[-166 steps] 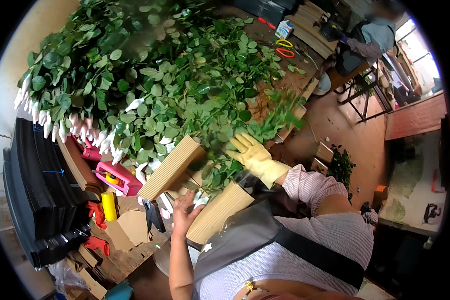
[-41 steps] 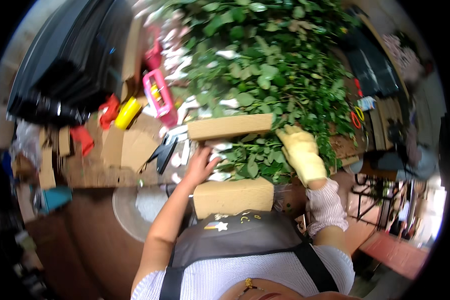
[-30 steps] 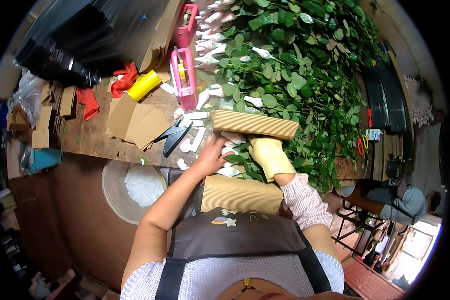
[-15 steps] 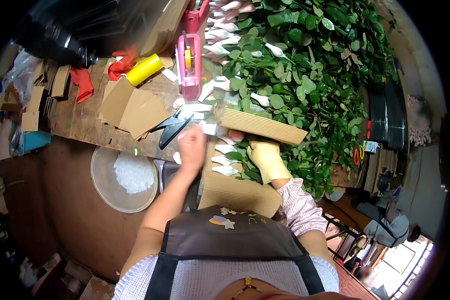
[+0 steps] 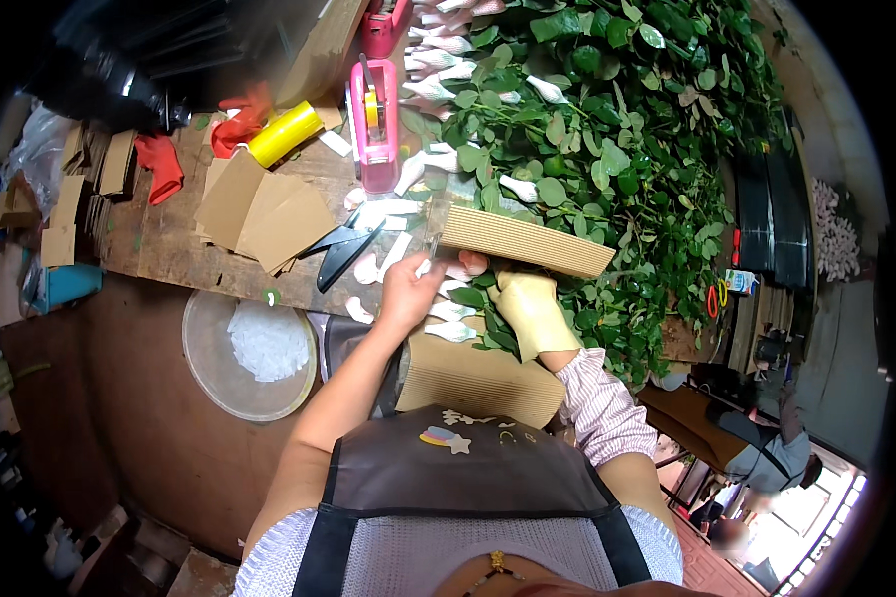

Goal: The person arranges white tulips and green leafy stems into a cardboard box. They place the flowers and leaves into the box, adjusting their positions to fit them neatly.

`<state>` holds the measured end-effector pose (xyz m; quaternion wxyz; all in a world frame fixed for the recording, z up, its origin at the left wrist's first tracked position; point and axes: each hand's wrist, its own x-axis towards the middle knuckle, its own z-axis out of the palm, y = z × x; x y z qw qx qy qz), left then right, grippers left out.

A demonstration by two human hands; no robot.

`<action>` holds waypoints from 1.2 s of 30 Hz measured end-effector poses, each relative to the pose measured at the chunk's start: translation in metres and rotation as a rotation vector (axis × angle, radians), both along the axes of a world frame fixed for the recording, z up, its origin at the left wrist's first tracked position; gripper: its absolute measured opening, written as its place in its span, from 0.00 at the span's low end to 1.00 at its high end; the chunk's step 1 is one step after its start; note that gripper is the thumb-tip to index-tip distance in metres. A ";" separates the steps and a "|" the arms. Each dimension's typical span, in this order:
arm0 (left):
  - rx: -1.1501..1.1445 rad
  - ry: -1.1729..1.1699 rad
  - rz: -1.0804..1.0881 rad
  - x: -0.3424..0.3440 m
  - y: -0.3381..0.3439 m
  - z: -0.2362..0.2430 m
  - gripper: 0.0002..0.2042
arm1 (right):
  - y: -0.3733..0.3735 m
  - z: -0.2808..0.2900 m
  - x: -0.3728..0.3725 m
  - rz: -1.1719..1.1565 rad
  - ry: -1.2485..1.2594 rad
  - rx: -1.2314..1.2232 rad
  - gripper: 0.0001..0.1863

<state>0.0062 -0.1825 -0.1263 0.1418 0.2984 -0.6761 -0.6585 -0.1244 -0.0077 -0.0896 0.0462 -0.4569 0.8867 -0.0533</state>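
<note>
My bare left hand (image 5: pixel 413 291) is closed in a pinch over the near table edge, with a small white piece at its fingertips. Beside it, my right hand (image 5: pixel 530 313) wears a pale yellow glove, its fingers curled in among leaves and partly hidden under a corrugated cardboard strip (image 5: pixel 528 242). Between the hands sits a rounded pink shape (image 5: pixel 471 263); whether it is a rosebud or fingertips I cannot tell. Just below, a rosebud in a white net sleeve (image 5: pixel 451 331) lies at the edge of a corrugated cardboard sheet (image 5: pixel 480 380).
Leafy rose stems (image 5: pixel 607 149) heap up at the right. A pink tape dispenser (image 5: pixel 376 159), black-handled scissors (image 5: pixel 348 254), brown cardboard pieces (image 5: pixel 279 219) and a yellow roll (image 5: pixel 287 134) lie at the left. Below stands a round basin (image 5: pixel 201 373) of white pieces.
My left hand has shifted right and slightly down, closer to the gloved hand, and now covers part of the netted buds. My right hand has barely moved.
</note>
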 end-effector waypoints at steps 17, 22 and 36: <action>-0.154 -0.292 -0.359 0.019 -0.016 0.032 0.22 | -0.004 0.022 0.005 -0.049 -0.254 0.350 0.14; 0.258 -0.053 -0.028 0.030 -0.010 0.014 0.11 | 0.001 0.009 0.005 -0.034 -0.196 0.314 0.15; -0.149 -0.375 -0.517 0.040 -0.025 0.033 0.19 | -0.006 0.039 0.008 -0.003 -0.300 0.254 0.31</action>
